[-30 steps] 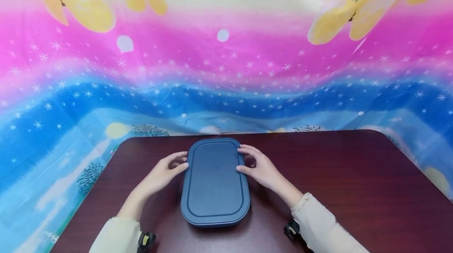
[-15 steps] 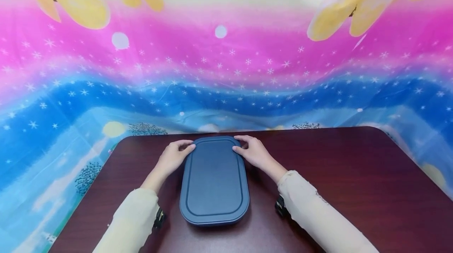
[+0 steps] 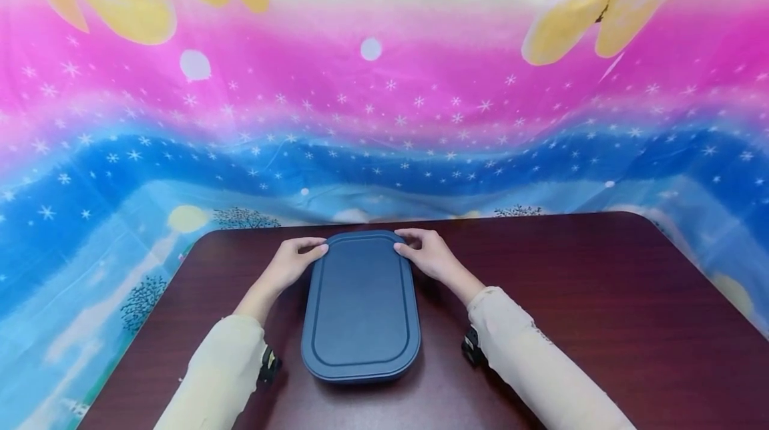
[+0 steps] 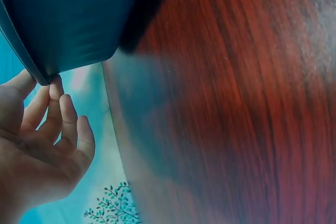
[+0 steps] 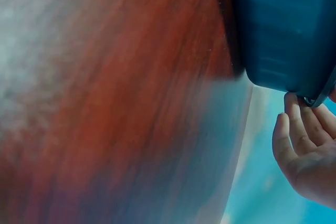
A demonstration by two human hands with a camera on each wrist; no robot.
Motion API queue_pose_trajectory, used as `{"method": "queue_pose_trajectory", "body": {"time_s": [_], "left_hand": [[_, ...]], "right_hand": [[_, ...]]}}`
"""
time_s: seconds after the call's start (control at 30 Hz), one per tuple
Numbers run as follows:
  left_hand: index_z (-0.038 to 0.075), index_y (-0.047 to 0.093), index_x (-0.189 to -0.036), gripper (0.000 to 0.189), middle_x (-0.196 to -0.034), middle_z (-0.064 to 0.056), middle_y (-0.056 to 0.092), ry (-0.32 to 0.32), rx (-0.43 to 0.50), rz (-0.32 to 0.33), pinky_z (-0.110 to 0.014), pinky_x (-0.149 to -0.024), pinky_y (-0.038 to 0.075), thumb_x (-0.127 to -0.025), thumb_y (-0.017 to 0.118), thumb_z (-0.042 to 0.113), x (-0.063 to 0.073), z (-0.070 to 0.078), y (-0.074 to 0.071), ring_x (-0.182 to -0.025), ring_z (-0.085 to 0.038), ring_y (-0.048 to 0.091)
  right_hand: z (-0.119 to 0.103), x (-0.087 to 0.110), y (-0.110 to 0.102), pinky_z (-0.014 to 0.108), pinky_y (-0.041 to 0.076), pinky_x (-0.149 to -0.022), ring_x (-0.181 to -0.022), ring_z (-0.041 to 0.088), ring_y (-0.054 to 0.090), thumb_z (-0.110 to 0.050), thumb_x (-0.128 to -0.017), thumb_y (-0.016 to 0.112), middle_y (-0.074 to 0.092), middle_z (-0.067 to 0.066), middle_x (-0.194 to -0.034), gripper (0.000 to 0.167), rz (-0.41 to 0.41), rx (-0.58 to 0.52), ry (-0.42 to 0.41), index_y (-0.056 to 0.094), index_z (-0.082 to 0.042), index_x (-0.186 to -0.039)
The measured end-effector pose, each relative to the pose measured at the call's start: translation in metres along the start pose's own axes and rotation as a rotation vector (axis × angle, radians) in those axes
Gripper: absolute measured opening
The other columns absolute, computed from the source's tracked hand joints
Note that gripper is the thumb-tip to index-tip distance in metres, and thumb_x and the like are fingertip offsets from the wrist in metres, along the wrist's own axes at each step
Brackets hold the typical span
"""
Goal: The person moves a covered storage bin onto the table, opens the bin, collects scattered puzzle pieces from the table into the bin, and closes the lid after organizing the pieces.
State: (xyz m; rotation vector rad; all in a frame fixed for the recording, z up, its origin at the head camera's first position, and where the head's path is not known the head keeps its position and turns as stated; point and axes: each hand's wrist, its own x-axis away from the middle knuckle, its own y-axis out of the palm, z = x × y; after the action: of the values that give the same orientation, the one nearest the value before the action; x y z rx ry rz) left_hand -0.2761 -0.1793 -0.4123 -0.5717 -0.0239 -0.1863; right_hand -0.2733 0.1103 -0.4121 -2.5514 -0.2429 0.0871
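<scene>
A blue-grey lidded box (image 3: 362,310), rectangular with rounded corners, stands on the dark red wooden table in the head view. Its flat lid carries a grooved border and sits on the box. At the far left corner my left hand (image 3: 291,263) pinches the lid's rim, thumb on top. The far right corner is pinched likewise by my right hand (image 3: 434,258). From below, in the left wrist view, fingertips (image 4: 55,83) reach under the rim beside the box wall (image 4: 79,19). The right wrist view shows fingers (image 5: 295,114) under the rim too. The box's inside is hidden.
Bare table (image 3: 577,303) surface lies on both sides of the box. The table's far edge is just behind it. A colourful printed cloth (image 3: 384,103) hangs behind the table and around its sides. Each wrist bears a small black camera.
Both hands have slid from the box's long sides to the far corners of its lid, where they now pinch the rim. The box has stayed on the table; the view has shifted slightly.
</scene>
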Motion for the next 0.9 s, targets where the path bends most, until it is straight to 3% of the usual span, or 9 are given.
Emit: {"method": "queue_pose_trajectory", "body": {"time_s": [0.2,0.43,0.67,0.8,0.9], "left_hand": [[0.002,0.056,-0.139,0.045,-0.142,-0.022,0.051,-0.011,0.004,-0.003,-0.054,-0.105,0.04,-0.103,0.057,0.028,0.0,0.001,0.001,-0.129,-0.038,0.05],[0.001,0.055,-0.139,0.048,-0.142,-0.022,0.051,0.002,-0.008,0.002,-0.054,-0.105,0.04,-0.102,0.057,0.031,0.0,-0.002,0.001,-0.13,-0.038,0.049],[0.001,0.057,-0.138,0.046,-0.136,-0.021,0.057,0.022,-0.057,0.019,-0.05,-0.099,0.047,-0.104,0.055,0.032,0.003,-0.003,-0.001,-0.118,-0.036,0.058],[0.003,0.057,-0.138,0.043,-0.136,-0.02,0.057,0.014,-0.068,0.028,-0.051,-0.097,0.047,-0.105,0.051,0.03,0.006,0.001,-0.004,-0.114,-0.035,0.06],[0.005,0.057,-0.139,0.041,-0.139,-0.019,0.055,0.014,-0.077,0.033,-0.052,-0.1,0.045,-0.106,0.051,0.028,0.011,0.003,-0.01,-0.121,-0.036,0.056]], "right_hand": [[0.001,-0.001,0.0,0.036,0.053,-0.076,-0.102,0.024,0.062,-0.019,-0.099,0.064,0.06,0.012,-0.131,0.041,-0.015,-0.014,0.017,0.059,-0.01,-0.139],[0.002,-0.001,0.001,0.036,0.053,-0.077,-0.098,0.023,0.062,-0.021,-0.098,0.065,0.06,0.01,-0.132,0.042,-0.019,-0.024,0.033,0.059,-0.012,-0.139],[0.003,0.002,0.0,0.042,0.052,-0.088,-0.108,0.026,0.061,-0.02,-0.101,0.061,0.056,0.012,-0.139,0.042,-0.037,-0.014,-0.032,0.056,-0.008,-0.141],[0.002,0.005,-0.004,0.041,0.053,-0.085,-0.104,0.024,0.061,-0.019,-0.101,0.059,0.061,0.011,-0.131,0.039,-0.002,0.014,-0.061,0.058,-0.009,-0.139],[0.001,0.009,-0.009,0.04,0.053,-0.081,-0.1,0.023,0.062,-0.018,-0.101,0.059,0.064,0.009,-0.124,0.035,0.035,0.008,-0.076,0.061,-0.009,-0.135]]}}
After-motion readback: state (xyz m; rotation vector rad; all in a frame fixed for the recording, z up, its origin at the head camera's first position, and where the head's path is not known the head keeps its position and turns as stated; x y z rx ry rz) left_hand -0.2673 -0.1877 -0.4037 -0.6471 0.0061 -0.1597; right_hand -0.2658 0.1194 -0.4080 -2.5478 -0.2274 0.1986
